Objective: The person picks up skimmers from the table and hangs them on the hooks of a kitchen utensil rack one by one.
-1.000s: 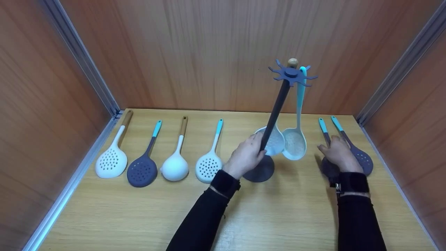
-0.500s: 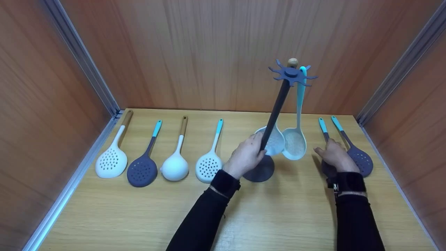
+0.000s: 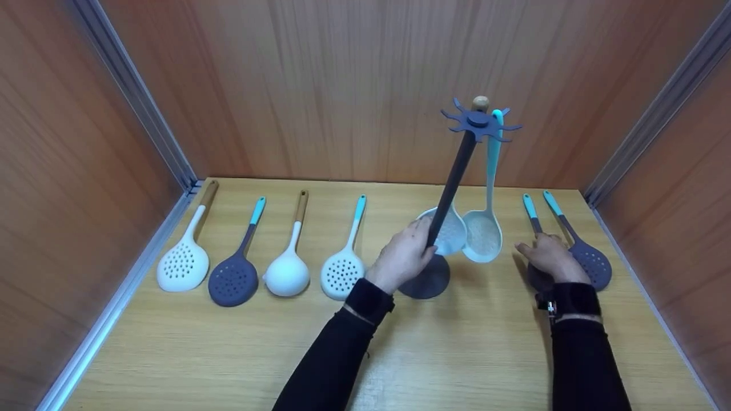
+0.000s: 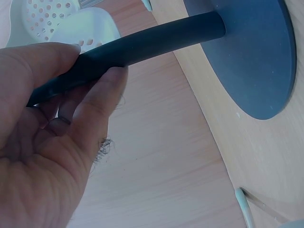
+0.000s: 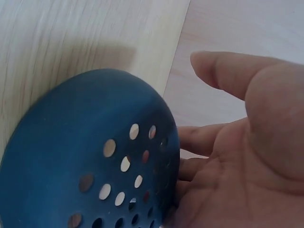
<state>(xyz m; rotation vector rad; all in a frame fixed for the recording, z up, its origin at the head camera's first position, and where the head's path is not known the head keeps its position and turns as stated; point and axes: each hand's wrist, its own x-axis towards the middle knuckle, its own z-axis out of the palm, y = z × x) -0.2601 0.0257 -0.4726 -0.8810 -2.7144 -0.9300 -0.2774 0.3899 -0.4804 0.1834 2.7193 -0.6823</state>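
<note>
My left hand (image 3: 401,260) grips the black post (image 3: 454,185) of a utensil stand, its thumb and fingers wrapped round it in the left wrist view. Dark hooks (image 3: 478,119) crown the post, above a round dark base (image 3: 425,279). From the hooks hang a white ladle (image 3: 484,237) with a turquoise handle and a pale utensil (image 3: 451,233) partly behind the post. Over a dark skimmer (image 3: 538,279) lies my right hand (image 3: 551,257), hiding its middle. Beside a perforated dark blue head (image 5: 71,133) in the right wrist view, the thumb stands apart from the fingers.
Another dark skimmer (image 3: 594,264) lies right of my right hand. To the left lie a white skimmer (image 3: 183,267), a dark skimmer (image 3: 233,281), a white ladle (image 3: 286,274) and a white skimmer (image 3: 342,273) with turquoise handle. Wooden walls (image 3: 320,91) enclose the table (image 3: 228,354).
My right hand has moved slightly left and toward me over the dark skimmer. The left hand and the stand stay nearly still.
</note>
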